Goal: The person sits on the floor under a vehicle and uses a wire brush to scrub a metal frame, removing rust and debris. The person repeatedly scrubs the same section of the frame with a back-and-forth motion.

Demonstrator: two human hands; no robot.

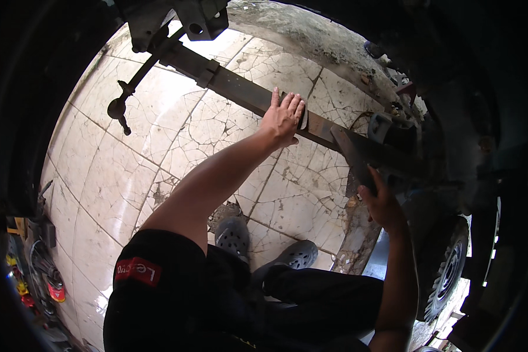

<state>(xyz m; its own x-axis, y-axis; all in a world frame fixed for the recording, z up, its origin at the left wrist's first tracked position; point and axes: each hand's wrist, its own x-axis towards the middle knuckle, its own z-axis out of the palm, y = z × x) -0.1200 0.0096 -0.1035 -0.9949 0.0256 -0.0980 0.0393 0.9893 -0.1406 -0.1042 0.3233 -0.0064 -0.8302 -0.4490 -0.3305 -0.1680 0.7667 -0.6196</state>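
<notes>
A long dark metal beam (pixel 240 88) runs diagonally above the tiled floor, from the upper left down to the right. My left hand (pixel 283 120) lies flat on it, thumb apart from the fingers. A dark band or pad (pixel 303 115) shows at the edge of that hand; whether it belongs to the beam I cannot tell. My right hand (pixel 383 202) is closed around one end of a long flat dark bar-shaped tool (pixel 349 149). The tool's far end meets the beam, to the right of my left hand, beside a browner patch of its surface.
A rod with a ball-shaped joint (pixel 117 108) hangs at the upper left beside a bracket (pixel 196 26). Cracked tiles (pixel 182 129) cover the floor. A wheel with a treaded tyre (pixel 447 273) stands at lower right. Tools and a red container (pixel 56 292) lie at far left.
</notes>
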